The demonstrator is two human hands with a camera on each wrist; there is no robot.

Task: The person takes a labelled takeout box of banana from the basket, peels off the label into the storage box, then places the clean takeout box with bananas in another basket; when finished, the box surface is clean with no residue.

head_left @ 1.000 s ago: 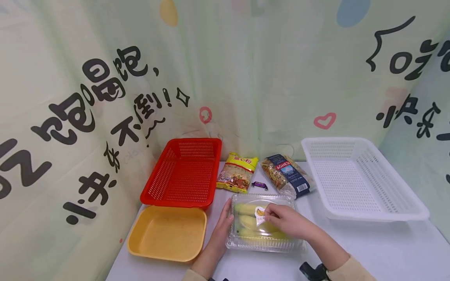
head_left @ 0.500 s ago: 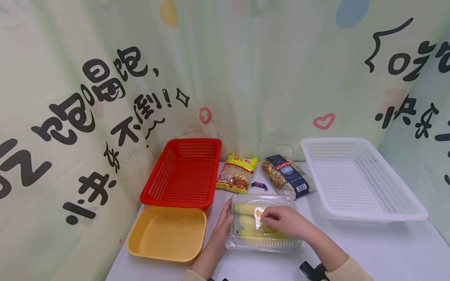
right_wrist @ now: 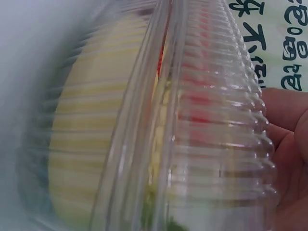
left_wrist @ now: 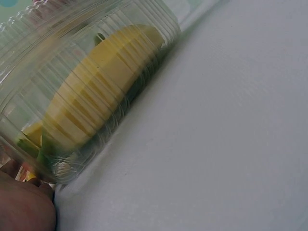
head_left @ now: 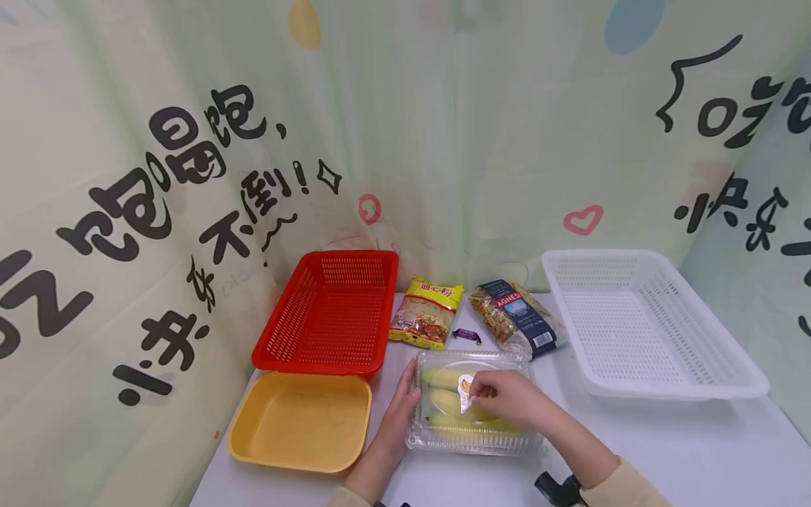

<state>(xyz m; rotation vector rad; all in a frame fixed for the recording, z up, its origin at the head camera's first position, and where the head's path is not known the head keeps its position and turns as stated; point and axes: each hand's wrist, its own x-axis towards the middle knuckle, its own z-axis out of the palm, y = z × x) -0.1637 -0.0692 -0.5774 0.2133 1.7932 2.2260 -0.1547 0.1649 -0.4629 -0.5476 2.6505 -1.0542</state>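
A clear plastic clamshell box (head_left: 437, 438) with yellow bananas (left_wrist: 103, 82) inside lies on the table in front of me. My left hand (head_left: 399, 415) lies along the box's left side, its fingers fairly straight and touching the wall. On the lid is a white sticker (head_left: 465, 384) with a banana picture. My right hand (head_left: 510, 398) is over the lid, thumb and fingers curled and pinching the sticker's right edge; the fingertips cover part of it. In the right wrist view the box's ribbed side fills most of the picture, with the right hand (right_wrist: 291, 144) behind it.
A red basket (head_left: 386, 310) and a yellow tub (head_left: 300, 461) stand on the left. Behind the box lie a yellow noodle bag (head_left: 427, 313), a small purple-wrapped sweet (head_left: 467, 336) and an AGNESI pasta bag (head_left: 516, 317). A white basket (head_left: 671, 391) is at the right.
My right hand has shifted slightly left over the lid, and the pinched sticker appears a little further left. The left hand and the box stay in place.
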